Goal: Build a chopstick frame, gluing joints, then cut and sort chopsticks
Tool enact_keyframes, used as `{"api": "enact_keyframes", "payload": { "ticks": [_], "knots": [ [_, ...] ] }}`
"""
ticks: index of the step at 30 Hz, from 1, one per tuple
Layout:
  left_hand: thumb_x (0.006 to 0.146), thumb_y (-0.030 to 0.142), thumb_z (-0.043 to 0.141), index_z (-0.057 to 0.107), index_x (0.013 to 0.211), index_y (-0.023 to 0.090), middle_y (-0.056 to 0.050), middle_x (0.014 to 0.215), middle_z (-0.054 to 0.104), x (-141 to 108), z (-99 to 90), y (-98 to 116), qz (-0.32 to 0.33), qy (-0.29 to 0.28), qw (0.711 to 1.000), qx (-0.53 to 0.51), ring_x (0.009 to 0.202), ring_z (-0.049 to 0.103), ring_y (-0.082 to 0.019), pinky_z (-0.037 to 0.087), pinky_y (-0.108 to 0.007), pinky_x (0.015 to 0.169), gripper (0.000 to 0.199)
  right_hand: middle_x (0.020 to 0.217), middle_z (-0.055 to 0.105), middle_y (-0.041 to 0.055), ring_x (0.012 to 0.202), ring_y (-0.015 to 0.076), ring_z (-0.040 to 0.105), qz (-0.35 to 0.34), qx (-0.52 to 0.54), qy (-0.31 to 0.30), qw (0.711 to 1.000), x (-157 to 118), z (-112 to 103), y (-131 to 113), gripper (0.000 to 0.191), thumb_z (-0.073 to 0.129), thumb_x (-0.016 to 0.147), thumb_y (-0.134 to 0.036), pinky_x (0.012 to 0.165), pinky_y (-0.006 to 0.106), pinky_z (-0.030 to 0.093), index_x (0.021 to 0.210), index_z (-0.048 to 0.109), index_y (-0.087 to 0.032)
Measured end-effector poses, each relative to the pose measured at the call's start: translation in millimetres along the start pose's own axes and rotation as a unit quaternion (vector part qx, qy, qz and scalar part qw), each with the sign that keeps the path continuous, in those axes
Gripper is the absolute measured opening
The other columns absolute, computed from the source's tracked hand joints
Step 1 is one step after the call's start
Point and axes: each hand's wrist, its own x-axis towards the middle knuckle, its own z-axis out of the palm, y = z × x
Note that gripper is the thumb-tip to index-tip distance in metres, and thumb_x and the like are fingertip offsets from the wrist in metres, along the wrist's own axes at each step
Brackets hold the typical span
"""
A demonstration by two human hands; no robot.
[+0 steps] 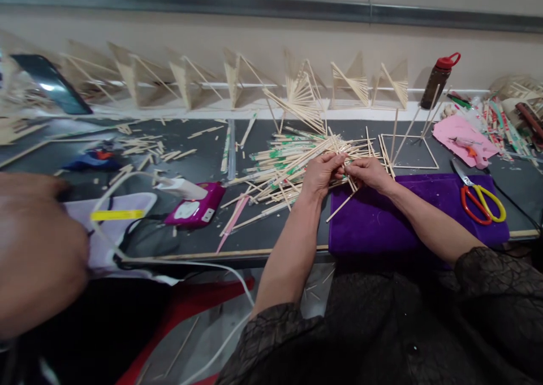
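Observation:
Both my hands meet over a pile of thin wooden chopsticks [288, 156], many still in clear wrappers with green print. My left hand [322, 173] has its thumb and fingers pinched around chopsticks. Close beside it, my right hand [370, 173] pinches chopsticks too, its fingertips nearly touching the left ones. How many sticks each hand holds cannot be made out. Under my right forearm lies a purple cloth [382, 221]. A square frame of sticks [418, 167] with upright sticks stands just right of my hands.
Red-and-yellow scissors [483, 201] rest on the cloth. A glue gun [466, 146] lies on a pink sheet [449, 129]. Behind stand a bottle [436, 82], twisted stick structures [303, 99] and a leaning phone [53, 82]. At left are a purple power block [199, 207] and another person's blurred arm [38, 255].

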Motion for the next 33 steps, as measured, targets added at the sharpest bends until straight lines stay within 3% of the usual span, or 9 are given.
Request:
{"api": "enact_keyframes", "payload": {
  "ticks": [8, 14, 19, 22, 24, 27, 33],
  "knots": [
    [0.054, 0.037, 0.089, 0.065, 0.067, 0.011, 0.003, 0.049, 0.059, 5, -6.1, -1, 0.023, 0.039, 0.999, -0.027, 0.04, 0.051, -0.004, 0.041, -0.012, 0.039, 0.037, 0.054, 0.058, -0.0026, 0.043, 0.0082, 0.049, 0.034, -0.014, -0.081, 0.996, -2, -3, -4, 0.031, 0.058, 0.077, -0.045, 0.04, 0.02, 0.032, 0.07, 0.066, -0.015],
    [0.057, 0.03, 0.089, 0.07, 0.078, 0.01, 0.001, 0.065, 0.067, 4, -7.2, -1, 0.008, 0.007, 0.998, -0.054, 0.046, 0.055, -0.004, 0.043, -0.012, 0.041, 0.035, 0.053, 0.057, -0.0046, 0.039, 0.0067, 0.046, 0.058, 0.001, -0.087, 0.995, -1, -4, -3, 0.027, 0.058, 0.077, -0.039, 0.038, 0.019, 0.03, 0.075, 0.069, -0.014],
    [0.06, 0.027, 0.086, 0.07, 0.079, 0.011, 0.002, 0.062, 0.065, 5, -8.1, 2, 0.007, 0.055, 0.996, -0.065, 0.046, 0.054, -0.004, 0.042, -0.012, 0.04, 0.03, 0.05, 0.054, -0.0044, 0.041, 0.0076, 0.049, 0.05, 0.0, -0.065, 0.997, 0, -9, -3, 0.028, 0.059, 0.08, -0.04, 0.04, 0.019, 0.033, 0.07, 0.067, -0.015],
    [0.063, 0.027, 0.085, 0.068, 0.076, 0.012, 0.003, 0.06, 0.064, 7, -11.4, 5, 0.009, 0.09, 0.993, -0.075, 0.045, 0.052, -0.003, 0.039, -0.011, 0.039, 0.026, 0.063, 0.064, -0.0025, 0.05, 0.0105, 0.059, 0.046, 0.046, -0.062, 0.996, 0, -15, -4, 0.03, 0.067, 0.076, -0.039, 0.042, 0.019, 0.039, 0.094, 0.071, -0.015],
    [0.064, 0.027, 0.083, 0.067, 0.075, 0.013, 0.004, 0.058, 0.062, 8, -13.4, 6, 0.007, 0.103, 0.992, -0.078, 0.045, 0.052, -0.003, 0.039, -0.012, 0.04, 0.024, 0.076, 0.069, -0.0006, 0.058, 0.0124, 0.064, 0.033, 0.069, -0.081, 0.994, 1, -18, -3, 0.045, 0.074, 0.07, -0.035, 0.046, 0.02, 0.043, 0.11, 0.069, -0.017],
    [0.065, 0.028, 0.083, 0.067, 0.075, 0.013, 0.005, 0.055, 0.059, 9, -14.6, 5, 0.004, 0.113, 0.991, -0.074, 0.045, 0.052, -0.003, 0.04, -0.012, 0.042, 0.024, 0.085, 0.07, 0.0001, 0.065, 0.0129, 0.065, -0.005, 0.077, -0.112, 0.991, 4, -20, 3, 0.058, 0.08, 0.062, -0.03, 0.054, 0.022, 0.048, 0.117, 0.068, -0.019],
    [0.063, 0.026, 0.084, 0.068, 0.076, 0.013, 0.004, 0.057, 0.062, 9, -13.4, 4, 0.0, 0.103, 0.991, -0.091, 0.044, 0.051, -0.003, 0.038, -0.011, 0.04, 0.024, 0.08, 0.067, -0.0009, 0.07, 0.0123, 0.061, -0.061, 0.057, -0.104, 0.991, 8, -15, 13, 0.052, 0.081, 0.062, -0.03, 0.066, 0.025, 0.049, 0.111, 0.072, -0.016]
  ]
}}
